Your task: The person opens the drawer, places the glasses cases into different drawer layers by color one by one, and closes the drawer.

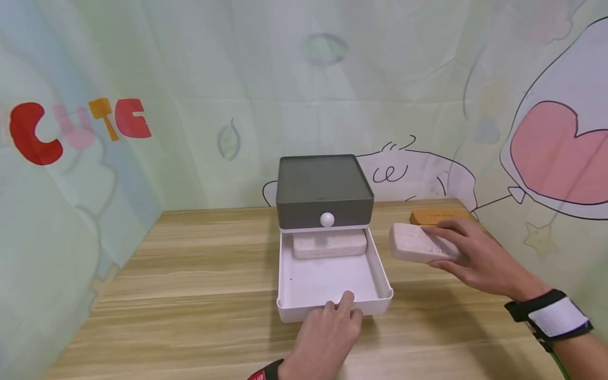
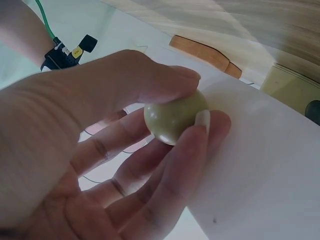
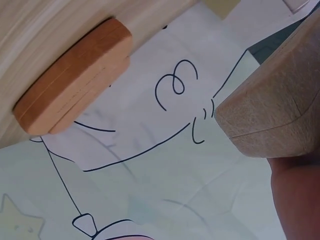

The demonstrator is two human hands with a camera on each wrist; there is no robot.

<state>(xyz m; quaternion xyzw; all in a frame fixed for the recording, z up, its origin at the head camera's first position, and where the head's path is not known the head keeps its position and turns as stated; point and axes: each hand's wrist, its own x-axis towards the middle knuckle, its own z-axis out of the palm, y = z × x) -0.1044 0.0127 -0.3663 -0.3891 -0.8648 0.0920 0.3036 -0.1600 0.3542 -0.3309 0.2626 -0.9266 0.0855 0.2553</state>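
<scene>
In the head view, my left hand (image 1: pixel 328 333) is at the front of a pulled-out white drawer (image 1: pixel 328 279). Its thumb and fingers pinch the drawer's round knob (image 2: pixel 172 120), which shows in the left wrist view. To the right of the drawer, my right hand (image 1: pixel 480 258) grips a pale pinkish glasses case (image 1: pixel 412 244) by its right end, raised above the table. The right wrist view shows that case's seam and worn, leathery surface. A similar pale glasses case (image 1: pixel 330 246) lies at the back of the drawer.
Above the open drawer sits a dark grey drawer (image 1: pixel 304 215) with a white knob (image 1: pixel 327 219) and a flat tray-like top. An orange-brown glasses case (image 1: pixel 431 216) rests on the wooden table (image 1: pixel 204 274) at the back right. Printed cloth (image 1: pixel 266 63) hangs behind and along the sides.
</scene>
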